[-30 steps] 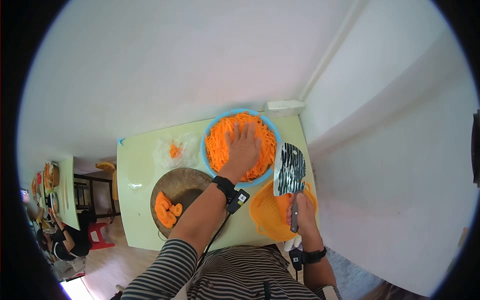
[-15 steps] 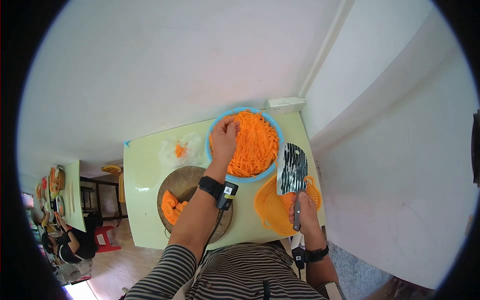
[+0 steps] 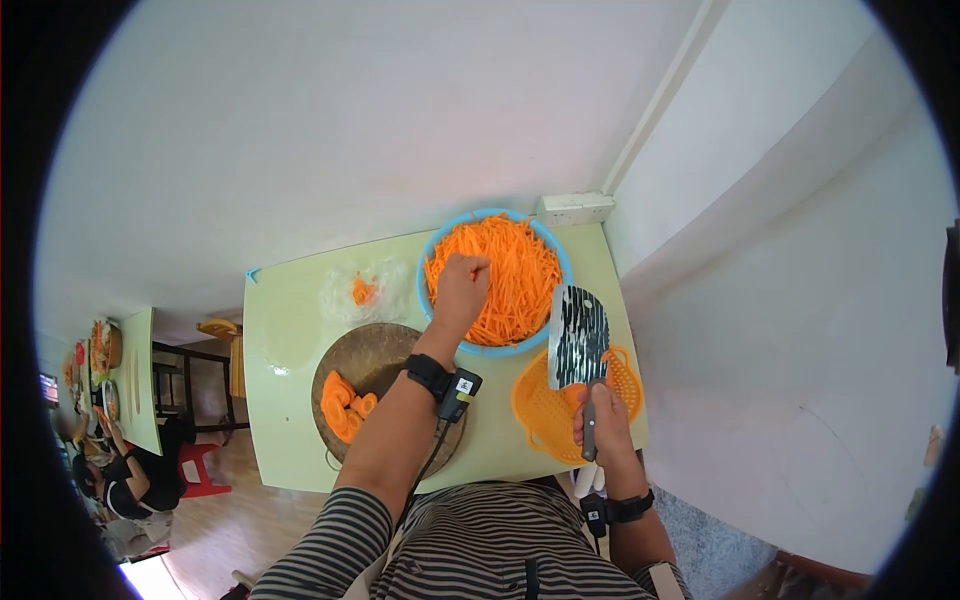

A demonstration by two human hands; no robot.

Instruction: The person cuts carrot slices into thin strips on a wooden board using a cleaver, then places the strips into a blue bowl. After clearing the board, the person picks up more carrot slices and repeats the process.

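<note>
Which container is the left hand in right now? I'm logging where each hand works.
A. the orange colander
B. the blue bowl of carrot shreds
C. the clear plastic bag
B: the left hand is curled over the carrot shreds inside the blue bowl, while the right hand holds the cleaver above the orange colander.

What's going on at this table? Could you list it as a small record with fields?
Left hand: curled over the carrot strips in the blue bowl
Right hand: grips a cleaver, blade up
Under the cleaver: orange strainer
Round cutting board: carrot slices on it
Plastic bag: a carrot piece inside
Table: pale green
Background: another person seated at far left
</note>
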